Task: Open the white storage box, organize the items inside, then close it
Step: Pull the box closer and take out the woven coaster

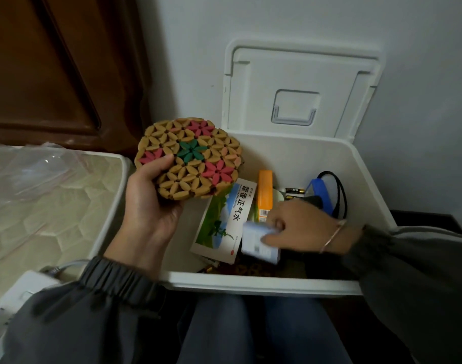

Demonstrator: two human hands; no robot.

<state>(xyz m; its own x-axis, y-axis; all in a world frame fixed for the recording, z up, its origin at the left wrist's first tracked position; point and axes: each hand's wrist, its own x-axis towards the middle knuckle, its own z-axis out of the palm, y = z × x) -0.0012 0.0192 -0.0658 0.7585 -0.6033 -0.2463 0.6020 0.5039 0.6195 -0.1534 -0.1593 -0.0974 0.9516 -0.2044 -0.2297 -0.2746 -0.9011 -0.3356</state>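
The white storage box (250, 282) stands open on the floor against the wall, right in front of the person's knees, with both hands over it. Its lid (300, 82) is upright behind it, leaning on the wall with the handle recess facing forward. A quilted mattress (53, 206) lies to the left of the box, with a clear plastic bag (40, 166) on top.

The left hand (148, 203) is raised above the box's left rim and grips a round wooden trivet (187, 158) made of tan, pink and green petal pieces. The thumb lies across its face and the fingers are curled beneath.

Below the trivet, inside the box, a flat medicine carton (224, 219) printed with a green landscape lies tilted. The right hand (298, 227) reaches down into the box from the right, its fingers curled round a small pale-blue packet (261, 243), which is blurred. A thin bracelet (332, 236) circles that wrist.

Further back in the box are an orange container (265, 195), a blue object with a black cable (321, 193), and some batteries (294, 191) between them. A white power strip (19, 292) sits at the lower left, outside the box.
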